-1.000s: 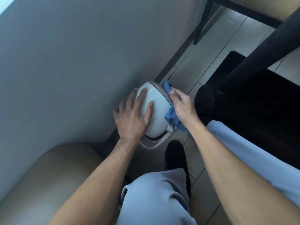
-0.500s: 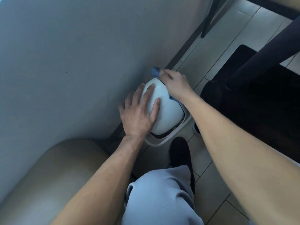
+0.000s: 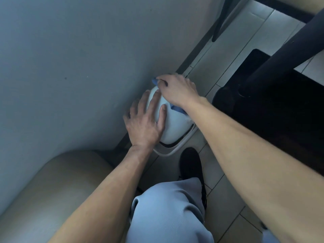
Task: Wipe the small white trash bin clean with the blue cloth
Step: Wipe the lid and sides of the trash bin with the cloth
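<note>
Cloth [image 3: 178, 109] moved up bin [image 3: 175, 127] by wall [image 3: 78, 67].

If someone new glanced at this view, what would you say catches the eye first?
Two bare forearms converge on a small white trash bin standing on the tiled floor against the wall. The left hand lies flat on its domed lid, while the right hand presses a blue cloth over the far side. Below, a light blue trouser knee fills the bottom edge.

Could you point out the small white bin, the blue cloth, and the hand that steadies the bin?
small white plastic trash bin [image 3: 175, 127]: head view, on its domed lid.
blue cloth [image 3: 177, 109]: head view, on the fold showing below the right wrist.
left hand [image 3: 145, 123]: head view, on the back of the hand.
</note>
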Demonstrator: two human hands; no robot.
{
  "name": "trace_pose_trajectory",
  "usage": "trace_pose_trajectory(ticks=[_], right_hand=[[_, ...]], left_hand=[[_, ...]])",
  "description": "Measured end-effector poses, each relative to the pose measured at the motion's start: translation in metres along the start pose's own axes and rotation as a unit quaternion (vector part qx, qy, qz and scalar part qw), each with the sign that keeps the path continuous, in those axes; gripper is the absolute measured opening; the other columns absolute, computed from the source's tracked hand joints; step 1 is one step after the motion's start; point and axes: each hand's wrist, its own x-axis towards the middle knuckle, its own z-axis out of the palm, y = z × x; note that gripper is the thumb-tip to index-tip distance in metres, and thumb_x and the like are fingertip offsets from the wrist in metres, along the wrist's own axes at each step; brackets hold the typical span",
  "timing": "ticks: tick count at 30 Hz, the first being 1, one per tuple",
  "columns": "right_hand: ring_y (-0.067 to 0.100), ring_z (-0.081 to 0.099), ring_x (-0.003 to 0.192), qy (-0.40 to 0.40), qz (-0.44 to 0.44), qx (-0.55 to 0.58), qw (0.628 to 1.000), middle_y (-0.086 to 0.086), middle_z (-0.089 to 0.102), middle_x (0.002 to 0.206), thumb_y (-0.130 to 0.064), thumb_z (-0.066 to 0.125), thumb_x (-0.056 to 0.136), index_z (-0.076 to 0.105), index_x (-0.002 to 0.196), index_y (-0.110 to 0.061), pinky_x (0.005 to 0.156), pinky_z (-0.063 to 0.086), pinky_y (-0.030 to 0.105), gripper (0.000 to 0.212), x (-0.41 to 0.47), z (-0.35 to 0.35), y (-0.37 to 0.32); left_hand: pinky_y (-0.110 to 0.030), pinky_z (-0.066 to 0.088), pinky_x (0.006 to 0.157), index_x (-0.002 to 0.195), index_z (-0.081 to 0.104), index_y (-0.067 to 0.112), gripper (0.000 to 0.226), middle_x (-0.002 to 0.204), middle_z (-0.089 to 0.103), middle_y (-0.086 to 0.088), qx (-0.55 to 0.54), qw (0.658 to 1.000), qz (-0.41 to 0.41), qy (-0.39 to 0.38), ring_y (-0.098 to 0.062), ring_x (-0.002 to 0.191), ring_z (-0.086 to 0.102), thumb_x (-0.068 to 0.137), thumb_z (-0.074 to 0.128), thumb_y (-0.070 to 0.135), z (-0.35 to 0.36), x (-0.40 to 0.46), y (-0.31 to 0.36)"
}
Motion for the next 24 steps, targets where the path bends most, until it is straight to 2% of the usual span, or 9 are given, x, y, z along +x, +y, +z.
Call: trace_pose_trajectory(ticks=[3, 5, 8, 11, 14, 16, 18, 21, 24], right_hand=[[0.033, 0.057, 0.124, -0.099, 0.031, 0.034, 0.994, 0.004, 0.064, 0.137, -0.040, 0.040, 0.096, 0.068, 0.125, -0.036, 0.101, 0.046, 0.035, 0.041, 0.029, -0.010, 0.000], [0.030, 0.060, 0.121, -0.108, 0.049, 0.097, 0.988, 0.005, 0.067, 0.131, -0.040, 0.044, 0.098, 0.070, 0.123, -0.031, 0.104, 0.047, 0.037, 0.038, 0.032, -0.011, 0.005], [0.030, 0.060, 0.117, -0.014, 0.040, 0.136, 0.990, 0.004, 0.069, 0.126, -0.041, 0.040, 0.103, 0.067, 0.124, -0.029, 0.099, 0.047, 0.037, 0.036, 0.007, 0.001, 0.018], [0.027, 0.054, 0.129, 0.100, 0.045, 0.185, 0.977, 0.000, 0.061, 0.141, -0.042, 0.036, 0.107, 0.058, 0.139, -0.028, 0.106, 0.041, 0.038, 0.041, -0.037, 0.023, 0.048], [0.020, 0.047, 0.137, 0.162, 0.067, 0.204, 0.963, -0.001, 0.050, 0.152, -0.038, 0.034, 0.109, 0.048, 0.149, -0.020, 0.108, 0.034, 0.029, 0.046, -0.078, 0.052, 0.069], [0.020, 0.047, 0.136, 0.183, 0.073, 0.212, 0.957, 0.000, 0.050, 0.151, -0.035, 0.035, 0.110, 0.048, 0.148, -0.016, 0.108, 0.035, 0.029, 0.045, -0.082, 0.060, 0.069], [0.024, 0.053, 0.128, 0.173, 0.073, 0.215, 0.958, 0.001, 0.058, 0.141, -0.037, 0.034, 0.109, 0.057, 0.137, -0.019, 0.097, 0.038, 0.030, 0.041, -0.066, 0.053, 0.065], [0.034, 0.059, 0.110, 0.085, 0.071, 0.200, 0.974, 0.007, 0.066, 0.111, -0.048, 0.029, 0.103, 0.059, 0.099, -0.027, 0.084, 0.041, 0.036, 0.038, -0.030, 0.027, 0.054], [0.036, 0.057, 0.121, 0.001, 0.039, 0.146, 0.989, 0.009, 0.067, 0.129, -0.045, 0.032, 0.103, 0.065, 0.119, -0.027, 0.099, 0.045, 0.041, 0.041, 0.004, 0.008, 0.036]], left_hand=[[-0.047, 0.045, 0.093, 0.148, 0.046, 0.039, 0.051, 0.153, 0.048, 0.005, 0.004, 1.000, 0.001, 0.001, -0.028, 0.127, 0.055, 0.104, 0.032, 0.059, 0.000, 0.000, 0.000], [-0.047, 0.046, 0.092, 0.148, 0.047, 0.039, 0.050, 0.153, 0.049, 0.006, 0.001, 1.000, -0.004, 0.005, -0.028, 0.126, 0.055, 0.103, 0.035, 0.058, 0.001, 0.000, 0.000], [-0.046, 0.047, 0.090, 0.146, 0.049, 0.040, 0.049, 0.152, 0.051, 0.007, -0.005, 1.000, -0.002, 0.007, -0.027, 0.125, 0.056, 0.102, 0.038, 0.059, 0.002, 0.001, -0.001], [-0.045, 0.047, 0.088, 0.145, 0.050, 0.041, 0.047, 0.150, 0.052, 0.008, -0.003, 1.000, 0.000, 0.016, -0.026, 0.124, 0.057, 0.102, 0.040, 0.059, 0.003, 0.001, -0.001], [-0.046, 0.047, 0.088, 0.145, 0.050, 0.041, 0.046, 0.150, 0.052, 0.008, -0.006, 1.000, -0.003, 0.019, -0.028, 0.124, 0.057, 0.103, 0.041, 0.058, 0.003, 0.001, -0.001], [-0.047, 0.047, 0.089, 0.145, 0.050, 0.041, 0.046, 0.150, 0.052, 0.007, -0.002, 1.000, -0.003, 0.020, -0.029, 0.123, 0.058, 0.103, 0.040, 0.056, 0.004, 0.000, -0.002], [-0.047, 0.047, 0.089, 0.146, 0.049, 0.041, 0.046, 0.151, 0.052, 0.006, 0.001, 1.000, -0.010, 0.024, -0.030, 0.122, 0.058, 0.104, 0.038, 0.056, 0.003, 0.001, -0.001], [-0.048, 0.046, 0.091, 0.148, 0.047, 0.041, 0.047, 0.152, 0.050, 0.007, 0.002, 1.000, -0.015, 0.017, -0.029, 0.125, 0.056, 0.104, 0.037, 0.056, 0.004, 0.001, -0.001], [-0.048, 0.046, 0.093, 0.148, 0.048, 0.040, 0.047, 0.153, 0.050, 0.006, -0.001, 1.000, -0.009, 0.017, -0.029, 0.126, 0.055, 0.104, 0.036, 0.055, 0.003, 0.001, -0.003]])
